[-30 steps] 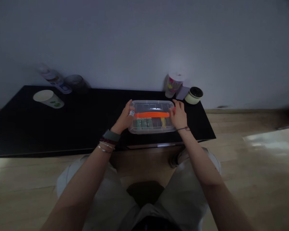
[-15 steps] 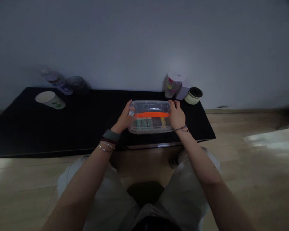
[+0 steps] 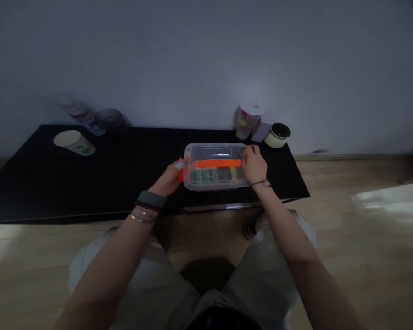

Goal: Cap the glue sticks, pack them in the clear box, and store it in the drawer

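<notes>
Curled round the right end of the clear box [image 3: 223, 174], the right hand [image 3: 255, 166] holds it, fingers bent over the far corner; at the opposite end the left hand [image 3: 168, 178] has its thumb against an orange latch [image 3: 181, 175] that juts out from the side, though its other fingers are mostly hidden, so I cannot tell whether they pinch it. Between the hands an orange handle [image 3: 217, 163] lies flat across the lid; through the plastic show some green tubes [image 3: 206, 175] to the left and a yellow one [image 3: 234, 173] to the right. This box sits on the black table [image 3: 131, 183], near the front edge and toward the right end; along the back edge behind it, by the back right corner, are a patterned cup [image 3: 247, 120], a pale packet [image 3: 260, 132] and a cream jar [image 3: 277, 136] with a dark lid. Toward the back left corner are a bottle [image 3: 84, 118] and a dark pot [image 3: 112, 120], both blurred; a paper cup [image 3: 75, 143] is nearer the front.
</notes>
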Motion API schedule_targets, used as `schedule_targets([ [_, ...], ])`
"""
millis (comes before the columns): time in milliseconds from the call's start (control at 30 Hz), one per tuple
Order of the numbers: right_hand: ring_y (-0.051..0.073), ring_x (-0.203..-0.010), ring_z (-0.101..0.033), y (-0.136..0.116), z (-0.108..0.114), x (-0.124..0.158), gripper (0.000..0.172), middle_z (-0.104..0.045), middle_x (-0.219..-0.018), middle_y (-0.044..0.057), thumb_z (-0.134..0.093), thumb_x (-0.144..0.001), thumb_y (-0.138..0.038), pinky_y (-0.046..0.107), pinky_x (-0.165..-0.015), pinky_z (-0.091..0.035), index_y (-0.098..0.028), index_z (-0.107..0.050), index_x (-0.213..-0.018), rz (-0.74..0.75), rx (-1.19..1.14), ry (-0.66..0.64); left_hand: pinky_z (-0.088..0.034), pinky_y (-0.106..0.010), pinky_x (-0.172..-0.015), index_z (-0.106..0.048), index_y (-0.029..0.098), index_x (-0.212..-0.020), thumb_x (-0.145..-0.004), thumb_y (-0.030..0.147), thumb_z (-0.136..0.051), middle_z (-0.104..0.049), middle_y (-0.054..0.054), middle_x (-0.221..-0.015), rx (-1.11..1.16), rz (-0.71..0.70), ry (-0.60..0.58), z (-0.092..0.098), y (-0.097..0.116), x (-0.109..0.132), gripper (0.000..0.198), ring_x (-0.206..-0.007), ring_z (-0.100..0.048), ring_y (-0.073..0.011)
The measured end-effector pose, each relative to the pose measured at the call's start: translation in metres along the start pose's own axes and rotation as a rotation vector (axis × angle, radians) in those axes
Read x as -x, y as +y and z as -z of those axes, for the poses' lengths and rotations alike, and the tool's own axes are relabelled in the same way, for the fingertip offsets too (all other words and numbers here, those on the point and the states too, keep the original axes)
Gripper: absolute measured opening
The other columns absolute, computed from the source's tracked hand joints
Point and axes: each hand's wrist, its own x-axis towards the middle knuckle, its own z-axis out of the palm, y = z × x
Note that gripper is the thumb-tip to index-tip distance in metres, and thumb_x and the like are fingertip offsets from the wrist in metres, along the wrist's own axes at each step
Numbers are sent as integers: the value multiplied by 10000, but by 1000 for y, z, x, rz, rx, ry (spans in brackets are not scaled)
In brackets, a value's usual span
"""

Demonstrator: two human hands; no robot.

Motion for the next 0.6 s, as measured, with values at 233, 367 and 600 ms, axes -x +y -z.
schedule_targets([
  [233, 286, -1155, -566, 22, -16, -7, 361, -491, -1315, 170, -411, -949, -320, 418, -921, -517, -178, -542, -1254, -10, -201, 80, -517, -470, -981, -645, 133, -1101, -733, 391, -760, -726, -114, -1065, 41, 12, 60, -8, 18, 16, 463, -1011, -679, -265],
  [367, 258, -1127, -562, 43, -42, -14, 464, -570, -1224, 151, -532, -889, -479, 461, -1000, -482, -173, -548, -1238, -102, -585, 102, -501, -432, -986, -579, 129, -1225, -683, 324, -783, -697, -103, -1119, 0, -60, 110, -12, 21, 16, 611, -1060, -651, -251],
  [600, 249, -1220, -560, 46, -51, -9, 720, -567, -1351, 142, -655, -799, -528, 452, -1118, -400, -158, -479, -1391, -174, -1000, -84, -543, -354, -898, -512, 177, -1262, -740, 284, -715, -642, -86, -1155, 9, -127, 96, -21, 22, 13, 570, -1004, -645, -197],
])
